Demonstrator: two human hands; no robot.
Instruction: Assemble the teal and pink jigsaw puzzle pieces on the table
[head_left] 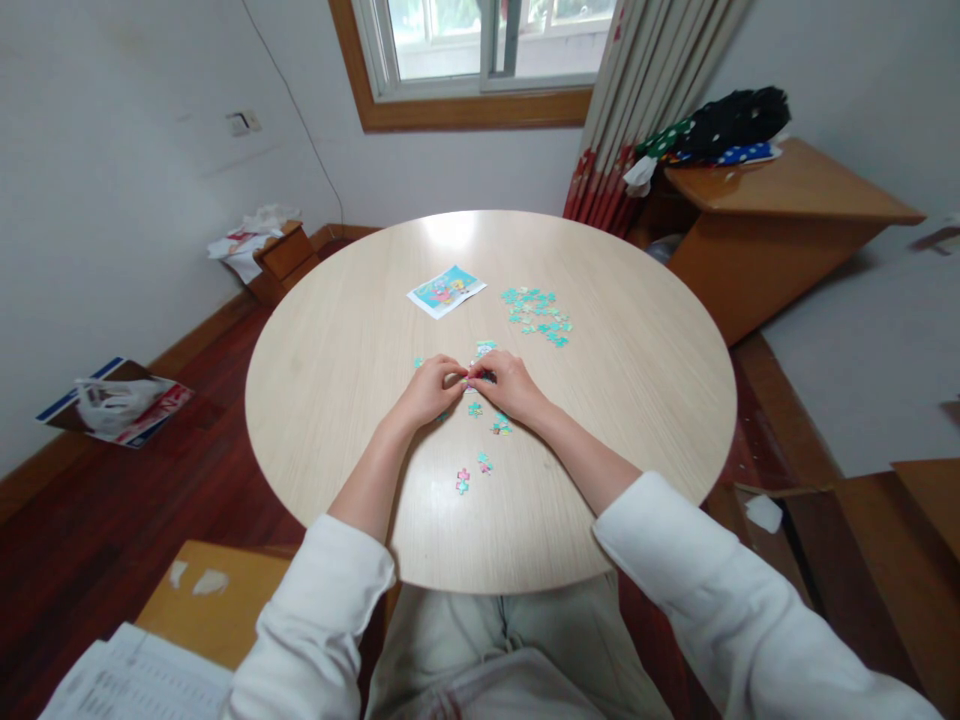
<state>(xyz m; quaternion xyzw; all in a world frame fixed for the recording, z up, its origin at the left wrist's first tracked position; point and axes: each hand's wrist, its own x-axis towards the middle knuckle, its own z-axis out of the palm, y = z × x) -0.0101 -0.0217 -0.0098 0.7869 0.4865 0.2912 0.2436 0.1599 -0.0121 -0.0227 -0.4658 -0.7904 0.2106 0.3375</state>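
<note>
Both of my hands meet at the middle of a round light-wood table (615,420). My left hand (431,388) and my right hand (504,382) have their fingers curled, and the fingertips pinch small jigsaw pieces (474,379) pressed together between them. Loose pieces (501,425) lie just under my right wrist. Two more pieces (472,472) lie closer to me. A scattered heap of turquoise pieces (537,315) sits beyond my right hand. A reference picture card (446,290) lies farther off, left of the heap.
A window and a curtain are behind the table. A wooden cabinet (780,225) with dark clothes on it stands at the right. A small wooden box (283,255) and a plastic bag (116,405) rest on the red floor at the left. Papers (142,680) lie near my left elbow.
</note>
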